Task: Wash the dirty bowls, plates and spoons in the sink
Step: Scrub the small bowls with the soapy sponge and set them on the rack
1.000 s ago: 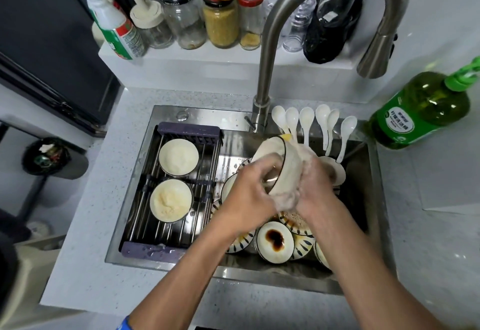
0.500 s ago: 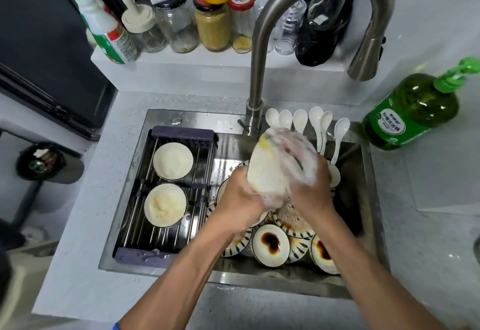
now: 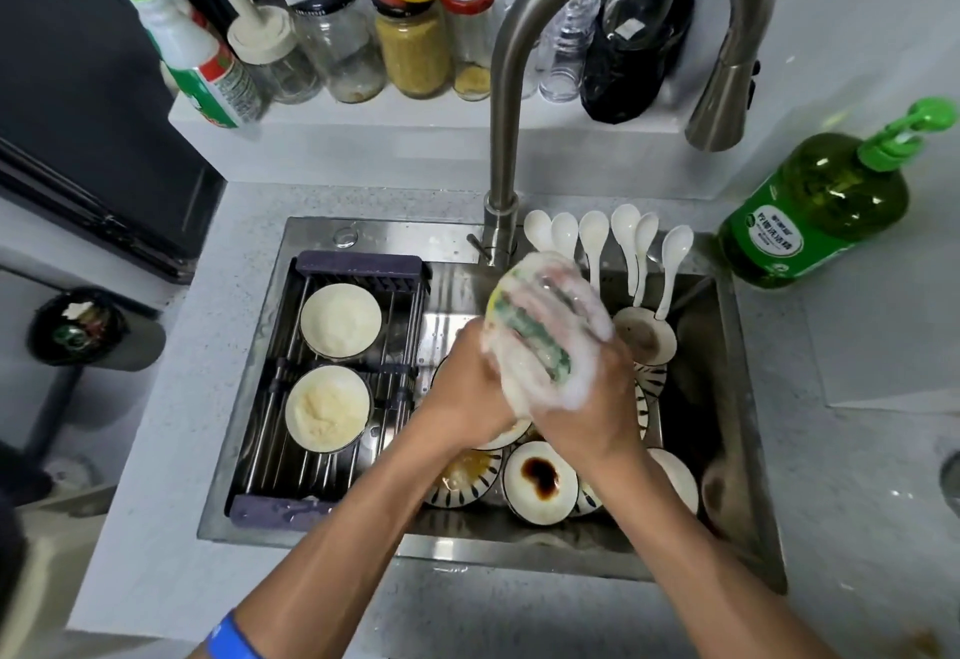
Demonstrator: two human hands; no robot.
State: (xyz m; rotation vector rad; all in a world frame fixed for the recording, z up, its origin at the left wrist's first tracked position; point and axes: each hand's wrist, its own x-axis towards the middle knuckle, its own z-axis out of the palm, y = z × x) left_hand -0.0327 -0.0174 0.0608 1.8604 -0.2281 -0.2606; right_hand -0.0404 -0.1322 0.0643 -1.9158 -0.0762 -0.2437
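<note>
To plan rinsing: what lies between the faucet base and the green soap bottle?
In the head view, six white spoons lean on the sink's back rim between faucet base and green soap bottle.

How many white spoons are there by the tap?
6. The spoons lean in a row on the sink's back edge, right of the tap. More may hide under the dishes.

Faucet (image 3: 506, 102) directly behind sink (image 3: 363, 237)

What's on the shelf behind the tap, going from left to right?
Spray bottle → jar with a cream lid → clear jar with a black lid → jar of yellow stuff → red-lidded jar → tap's neck → small clear bottle → black bag.
</note>
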